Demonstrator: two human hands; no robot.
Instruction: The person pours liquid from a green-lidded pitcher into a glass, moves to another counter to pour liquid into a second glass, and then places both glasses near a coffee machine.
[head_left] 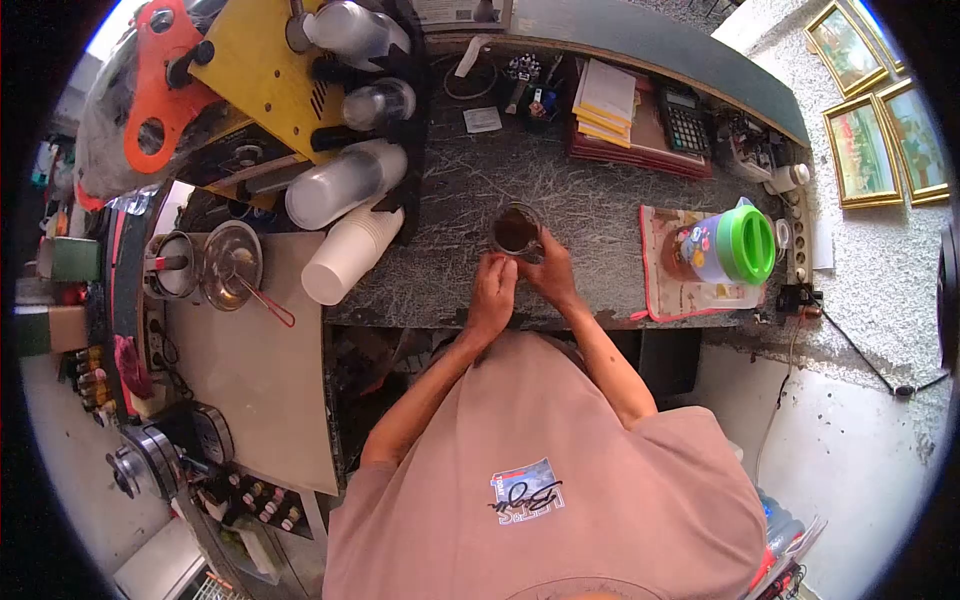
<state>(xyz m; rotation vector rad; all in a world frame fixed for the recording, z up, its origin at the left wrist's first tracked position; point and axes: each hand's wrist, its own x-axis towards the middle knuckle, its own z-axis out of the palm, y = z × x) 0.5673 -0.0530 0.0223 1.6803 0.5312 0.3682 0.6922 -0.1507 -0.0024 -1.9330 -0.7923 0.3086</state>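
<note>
A clear glass [516, 228] of dark liquid stands at the middle of the worn dark counter [590, 220]. My right hand [551, 272] is closed round its near right side. Just in front of the glass, my left hand [492, 292] has its fingers bunched together, close against the right hand's fingers. What the left fingers hold, if anything, is hidden. Both forearms reach in over the counter's front edge.
Stacked plastic cups [350, 180] and white cups [352, 255] jut out at left beside a yellow machine [265, 70]. A green-lidded jug [735, 247] rests on a cloth [655, 265] at right. Folders [640, 150] and a calculator [685, 125] lie behind.
</note>
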